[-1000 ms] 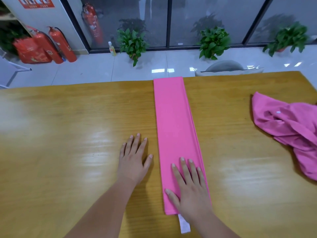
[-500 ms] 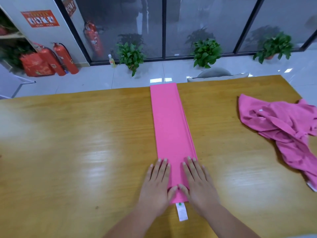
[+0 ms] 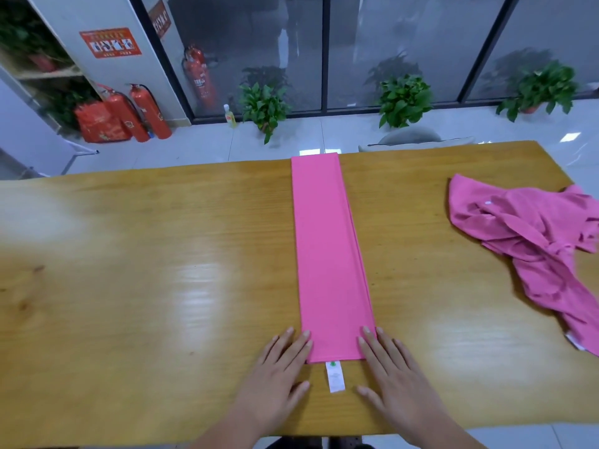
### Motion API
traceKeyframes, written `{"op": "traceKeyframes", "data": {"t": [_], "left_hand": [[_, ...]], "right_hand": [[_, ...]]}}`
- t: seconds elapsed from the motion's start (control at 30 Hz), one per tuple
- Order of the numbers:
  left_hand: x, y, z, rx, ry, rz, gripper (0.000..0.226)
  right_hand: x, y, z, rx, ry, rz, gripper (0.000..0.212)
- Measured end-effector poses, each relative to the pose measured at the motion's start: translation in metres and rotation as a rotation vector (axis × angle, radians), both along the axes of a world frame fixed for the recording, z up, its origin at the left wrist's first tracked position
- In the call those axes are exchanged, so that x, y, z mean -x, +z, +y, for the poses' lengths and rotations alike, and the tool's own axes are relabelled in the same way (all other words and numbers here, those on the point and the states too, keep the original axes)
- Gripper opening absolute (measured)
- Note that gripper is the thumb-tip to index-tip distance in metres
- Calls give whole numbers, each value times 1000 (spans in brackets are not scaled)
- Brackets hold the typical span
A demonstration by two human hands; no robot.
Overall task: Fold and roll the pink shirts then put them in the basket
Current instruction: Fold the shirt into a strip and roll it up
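The folded pink shirt [image 3: 329, 254] lies as a long strip across the table [image 3: 162, 270], its white label [image 3: 335, 375] toward the near edge, where left hand [image 3: 278, 374] and right hand [image 3: 393, 374] rest flat beside its corners, seemingly poised to roll, while a crumpled pink shirt [image 3: 534, 244] waits by the right edge.

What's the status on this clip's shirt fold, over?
Left hand, right hand open, flat on table, flanking near end of folded shirt. Shirt a long strip, not yet rolled. Crumpled shirt far right, clear of path.
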State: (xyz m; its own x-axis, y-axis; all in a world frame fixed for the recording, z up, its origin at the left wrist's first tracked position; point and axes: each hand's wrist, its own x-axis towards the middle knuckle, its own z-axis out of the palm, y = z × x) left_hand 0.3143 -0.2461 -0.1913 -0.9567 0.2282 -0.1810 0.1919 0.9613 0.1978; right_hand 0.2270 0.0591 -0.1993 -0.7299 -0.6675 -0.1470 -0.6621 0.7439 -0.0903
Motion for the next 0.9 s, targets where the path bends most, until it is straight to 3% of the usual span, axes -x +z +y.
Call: {"op": "traceKeyframes", "data": {"t": [0.2,0.33,0.47,0.7,0.8,0.9], "left_hand": [[2,18,11,0,105,-89,63],[14,24,19,19,136,-54,54],[19,34,30,21,224,-34,53],[20,45,37,33,256,-67,64],[25,47,37,57,243,-66,63],[31,47,39,90,241,-44,57]], "right_hand": [[-5,3,25,32,11,8,63],[19,13,15,124,36,115,40],[38,24,6,146,39,105,28],[53,23,-7,82,14,76,28],[65,31,-14,126,-106,-49,14],[72,30,-12,231,-183,-123,16]]}}
